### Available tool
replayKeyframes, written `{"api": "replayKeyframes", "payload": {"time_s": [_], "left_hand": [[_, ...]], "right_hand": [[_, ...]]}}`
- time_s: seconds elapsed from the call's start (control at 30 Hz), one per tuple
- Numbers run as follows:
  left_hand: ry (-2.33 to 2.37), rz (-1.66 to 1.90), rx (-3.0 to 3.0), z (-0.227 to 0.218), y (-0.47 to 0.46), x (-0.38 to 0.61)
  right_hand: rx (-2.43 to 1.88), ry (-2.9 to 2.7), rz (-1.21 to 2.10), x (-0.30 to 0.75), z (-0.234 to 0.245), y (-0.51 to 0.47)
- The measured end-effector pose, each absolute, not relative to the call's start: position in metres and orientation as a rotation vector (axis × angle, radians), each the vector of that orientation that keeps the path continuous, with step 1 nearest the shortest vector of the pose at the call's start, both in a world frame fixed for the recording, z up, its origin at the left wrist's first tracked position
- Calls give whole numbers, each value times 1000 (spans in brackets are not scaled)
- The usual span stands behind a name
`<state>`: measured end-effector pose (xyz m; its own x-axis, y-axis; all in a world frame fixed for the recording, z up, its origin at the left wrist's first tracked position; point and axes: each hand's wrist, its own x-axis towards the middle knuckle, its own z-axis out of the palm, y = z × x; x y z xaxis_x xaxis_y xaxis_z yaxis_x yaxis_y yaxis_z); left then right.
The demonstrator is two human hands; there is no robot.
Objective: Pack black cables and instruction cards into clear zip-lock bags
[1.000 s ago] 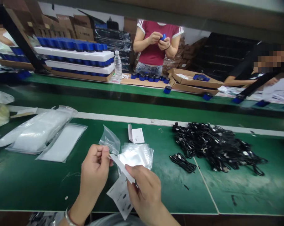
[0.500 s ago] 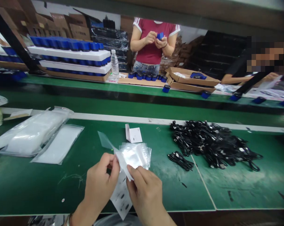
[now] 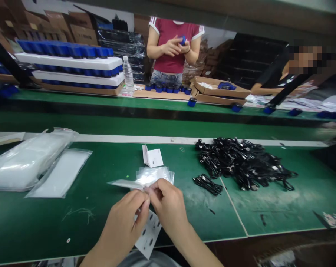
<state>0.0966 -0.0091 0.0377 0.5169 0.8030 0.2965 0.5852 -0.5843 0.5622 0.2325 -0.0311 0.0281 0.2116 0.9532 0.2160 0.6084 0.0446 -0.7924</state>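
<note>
Left hand (image 3: 123,218) and right hand (image 3: 168,207) pinch clear bag (image 3: 123,184); bag stack (image 3: 157,175) and cable heap (image 3: 240,163) lie nearby, plenty left.

Head-worn view, facing forward and down over the green workbench (image 3: 45,222)

Two bare hands meet over a green table (image 3: 45,226). The left hand (image 3: 123,218) and right hand (image 3: 168,207) pinch a clear plastic bag (image 3: 123,183) between their fingertips, just in front of a stack of clear bags (image 3: 157,175). A white sheet with black marks (image 3: 150,233) sits below the hands. Nearby lie a small white card (image 3: 152,156), a heap of black cables (image 3: 240,163) and white plastic-wrapped packs (image 3: 26,163). Across the line, a person in a red shirt (image 3: 173,48) holds a blue-capped container (image 3: 182,40).
</note>
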Motion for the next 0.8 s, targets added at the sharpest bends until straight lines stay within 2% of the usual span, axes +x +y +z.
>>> {"api": "replayKeyframes", "payload": {"time_s": [0.13,0.27,0.43,0.63,0.8], "left_hand": [[1408,835,2187,42,0,80],[1624,921,2095,45,10,65],[1715,884,2109,44,10,60],[1797,875,2141,42,9,57],[1659,867,2207,39,6,63]], "right_hand": [[-1620,-1409,853,237,27,-31],[-1653,-1754,980,236,27,-33],[-1610,-1729,948,240,25,-24],[-1797,-1406,573,263,31,-11],[-1518,-1564,606,236,30,-27]]}}
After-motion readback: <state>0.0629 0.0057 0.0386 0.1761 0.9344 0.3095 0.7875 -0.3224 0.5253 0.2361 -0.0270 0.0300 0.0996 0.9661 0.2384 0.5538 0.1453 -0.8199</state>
